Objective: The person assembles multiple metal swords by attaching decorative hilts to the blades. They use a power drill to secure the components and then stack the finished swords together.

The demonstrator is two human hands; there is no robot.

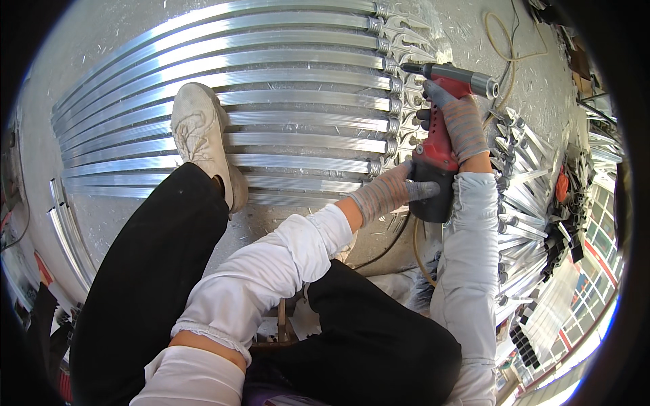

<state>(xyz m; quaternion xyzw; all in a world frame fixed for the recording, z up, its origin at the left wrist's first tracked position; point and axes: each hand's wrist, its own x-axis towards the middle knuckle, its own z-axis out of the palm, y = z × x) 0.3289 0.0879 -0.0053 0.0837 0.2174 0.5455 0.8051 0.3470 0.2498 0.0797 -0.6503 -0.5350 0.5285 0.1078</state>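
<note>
A red and black pneumatic rivet gun (437, 144) is between my gloved hands, its nose pointing left at the collar of one metal spearhead finial (390, 65). My right hand (459, 119) wraps the upper grip, below the grey barrel. My left hand (393, 193) supports the black base from the left, thumb across its front. Both wear striped grey and orange gloves. A row of silver metal bars (304, 99) lies side by side on the floor, with finials at their right ends. Whether the nose touches the collar, I cannot tell.
My left shoe (198, 127) rests over the bars. Loose finials and short metal pieces (523, 203) are heaped at the right. A yellowish hose (509, 58) curls on the floor, top right. Short metal profiles (68, 238) lie at the left.
</note>
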